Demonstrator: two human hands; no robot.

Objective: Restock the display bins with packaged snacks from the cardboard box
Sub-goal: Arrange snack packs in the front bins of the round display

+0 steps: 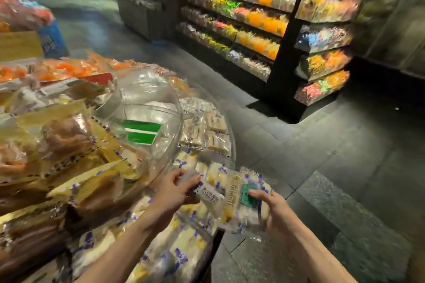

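Dark floor tiles [310, 156] ran under you, bright sweet shelves [259, 30] glowing off to the right. Your left hand [177, 190] pinched a small snack pack [210, 194], clear wrap, white with purple print, low over the round clear display bin [158, 108]. Your right hand [274, 212] curled round a bigger pack [239, 213], pale cakes under a green label, at the bin's edge.
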